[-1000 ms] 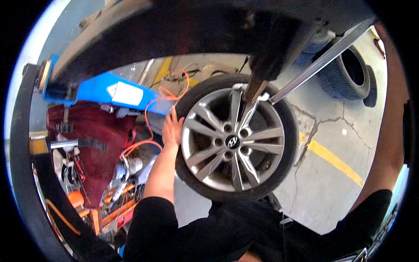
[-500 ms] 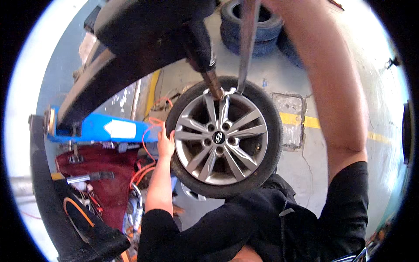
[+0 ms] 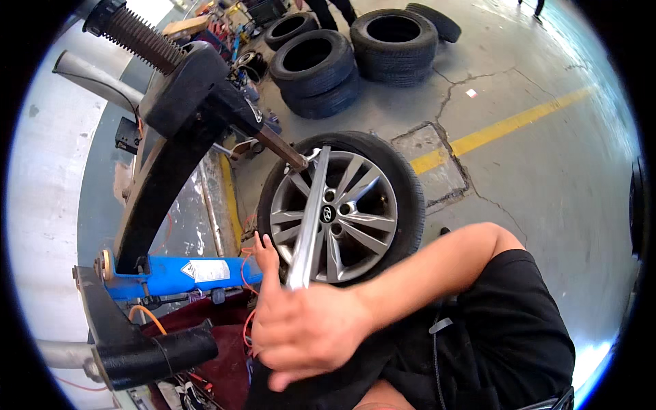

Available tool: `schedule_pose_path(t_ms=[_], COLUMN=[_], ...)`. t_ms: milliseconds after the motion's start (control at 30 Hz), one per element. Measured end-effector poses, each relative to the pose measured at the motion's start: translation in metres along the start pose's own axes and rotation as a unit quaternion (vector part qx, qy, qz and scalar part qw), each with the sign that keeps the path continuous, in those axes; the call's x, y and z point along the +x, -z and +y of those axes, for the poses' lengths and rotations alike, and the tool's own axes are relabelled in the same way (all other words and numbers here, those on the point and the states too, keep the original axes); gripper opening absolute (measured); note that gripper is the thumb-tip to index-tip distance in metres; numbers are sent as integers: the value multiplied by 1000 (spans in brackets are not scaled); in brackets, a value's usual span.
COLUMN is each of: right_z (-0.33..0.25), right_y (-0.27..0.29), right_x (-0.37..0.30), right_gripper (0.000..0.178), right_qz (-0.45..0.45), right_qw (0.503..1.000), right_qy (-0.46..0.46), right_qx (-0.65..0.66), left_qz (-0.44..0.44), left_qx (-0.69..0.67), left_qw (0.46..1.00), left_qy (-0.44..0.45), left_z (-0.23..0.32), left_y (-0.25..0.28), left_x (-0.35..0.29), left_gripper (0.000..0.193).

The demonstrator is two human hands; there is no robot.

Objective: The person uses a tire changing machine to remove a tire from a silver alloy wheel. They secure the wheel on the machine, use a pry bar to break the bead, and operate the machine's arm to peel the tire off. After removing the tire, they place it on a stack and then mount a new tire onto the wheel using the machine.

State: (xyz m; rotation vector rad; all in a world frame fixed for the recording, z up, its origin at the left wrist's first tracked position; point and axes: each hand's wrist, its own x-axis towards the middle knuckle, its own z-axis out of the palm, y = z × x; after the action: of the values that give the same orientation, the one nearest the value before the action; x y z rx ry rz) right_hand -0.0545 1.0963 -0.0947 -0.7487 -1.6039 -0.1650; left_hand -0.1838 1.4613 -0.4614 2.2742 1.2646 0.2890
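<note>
A car tire (image 3: 407,205) on a silver alloy rim (image 3: 372,240) lies flat in front of me. My right hand (image 3: 314,335) is closed round the near end of a long steel tire lever (image 3: 311,222). The lever slants across the rim, its far tip at the tire's far edge beside the mounting head (image 3: 311,158). That head sits at the lower end of a hexagonal steel shaft (image 3: 279,147). My left hand (image 3: 267,255) is by the tire's left side with fingers stretched out, its lower part hidden behind my right hand.
The tire changer's black arm (image 3: 160,178) and blue beam (image 3: 236,271) stand on the left. A black roller arm (image 3: 157,352) juts in at lower left. Stacked tires (image 3: 396,51) stand at the back, near a person's legs (image 3: 331,10). A yellow line (image 3: 506,130) crosses the cracked floor.
My right arm has swung down toward my body, bringing the lever from upright to lying across the rim. My left hand stays at the tire's left side. The view has shifted, showing more floor and tires.
</note>
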Motion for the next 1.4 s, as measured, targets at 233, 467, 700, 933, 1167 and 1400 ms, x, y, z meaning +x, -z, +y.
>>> schedule_pose_path(t_ms=[233,467,700,933,1167,1400], right_z=[-22,-12,-7,-3,11,39], right_y=[-142,-201,-211,-211,-255,-274], right_x=[-163,-302,-304,-302,-297,-255], right_gripper=[33,33,31,27,29,54], right_qz=[-257,-583,-582,-577,-585,-682], right_qw=[963,806,806,813,804,727], right_qy=[-17,-101,-110,-79,-97,-76], right_qx=[73,-13,-23,-16,-31,8], left_qz=[-63,-42,76,93,14,-81], left_qx=[-197,-149,-3,11,-51,-3], left_qw=[977,988,994,992,996,997], left_qy=[44,-25,-73,-87,-78,10], left_z=[17,-3,34,31,25,31], left_y=[31,22,2,0,27,60], left_x=[-54,-113,-187,-185,-172,-202], left_gripper=[87,88,113,105,106,109])
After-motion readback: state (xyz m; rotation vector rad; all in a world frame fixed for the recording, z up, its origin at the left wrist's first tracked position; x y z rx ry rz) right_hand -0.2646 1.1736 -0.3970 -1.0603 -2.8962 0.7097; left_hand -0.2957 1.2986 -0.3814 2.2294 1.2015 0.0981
